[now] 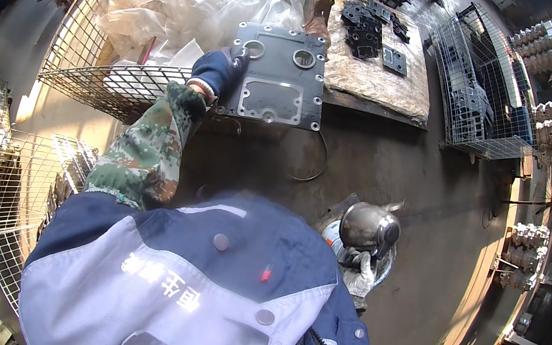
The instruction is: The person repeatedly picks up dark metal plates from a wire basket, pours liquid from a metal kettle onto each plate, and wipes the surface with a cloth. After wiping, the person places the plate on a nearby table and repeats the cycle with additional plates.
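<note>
A dark grey metal cover plate point(275, 72) faces me, with two round holes near its top, a pale machined frame below them and bolt holes around its rim. My left hand point(219, 69), in a dark blue glove, grips its left edge with the thumb beside the left hole. Low on the right, my right hand point(361, 267), in a greyish-white glove, holds the dark handle of a round metal pot point(365, 224) with a spout-like projection. The pot is over a pale bucket point(386, 268), which it partly hides; whether they touch I cannot tell.
A wire-mesh crate point(122, 86) with plastic sheeting point(248, 3) stands behind my left hand. Right of the plate, a covered pallet point(392, 90) carries several dark metal plates point(366, 32). Another mesh crate point(516, 145) stands farther right. A cable point(324, 161) loops below the plate.
</note>
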A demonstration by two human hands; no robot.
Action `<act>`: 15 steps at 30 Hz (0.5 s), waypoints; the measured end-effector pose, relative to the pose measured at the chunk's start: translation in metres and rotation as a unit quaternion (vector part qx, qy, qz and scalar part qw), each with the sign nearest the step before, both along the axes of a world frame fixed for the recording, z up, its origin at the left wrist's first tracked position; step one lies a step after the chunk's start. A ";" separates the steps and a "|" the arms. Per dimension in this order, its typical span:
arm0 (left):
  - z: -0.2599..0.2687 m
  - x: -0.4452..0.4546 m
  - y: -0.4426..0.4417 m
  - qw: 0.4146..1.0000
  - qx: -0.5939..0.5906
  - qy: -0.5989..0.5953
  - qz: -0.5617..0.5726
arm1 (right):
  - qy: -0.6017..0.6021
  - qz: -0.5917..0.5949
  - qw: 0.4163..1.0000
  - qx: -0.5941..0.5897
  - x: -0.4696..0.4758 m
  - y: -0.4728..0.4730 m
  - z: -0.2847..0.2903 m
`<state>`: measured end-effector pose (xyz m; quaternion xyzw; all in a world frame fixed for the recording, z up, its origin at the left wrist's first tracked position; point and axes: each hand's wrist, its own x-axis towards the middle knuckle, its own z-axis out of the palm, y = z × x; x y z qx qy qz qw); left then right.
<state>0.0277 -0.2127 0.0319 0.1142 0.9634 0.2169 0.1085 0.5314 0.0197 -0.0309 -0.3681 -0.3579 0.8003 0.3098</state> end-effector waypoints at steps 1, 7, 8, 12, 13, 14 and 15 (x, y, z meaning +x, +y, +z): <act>-0.004 -0.004 -0.002 1.000 0.013 0.004 -0.008 | 0.052 0.039 0.998 0.010 -0.017 -0.008 0.020; -0.038 -0.043 -0.039 0.887 0.333 -0.266 -0.177 | -0.009 0.111 0.991 0.074 -0.087 -0.047 0.111; -0.043 -0.050 -0.043 0.867 0.355 -0.294 -0.190 | -0.015 0.144 0.986 0.079 -0.096 -0.052 0.120; -0.059 -0.062 -0.046 0.842 0.403 -0.310 -0.179 | -0.110 0.149 0.975 0.118 -0.125 -0.067 0.145; -0.060 -0.062 -0.045 0.847 0.397 -0.292 -0.199 | -0.125 0.174 0.970 0.111 -0.132 -0.070 0.149; -0.060 -0.059 -0.043 0.836 0.417 -0.307 -0.180 | -0.133 0.174 0.972 0.089 -0.139 -0.073 0.152; -0.058 -0.057 -0.042 0.872 0.370 -0.264 -0.181 | -0.131 0.178 0.973 0.066 -0.146 -0.076 0.154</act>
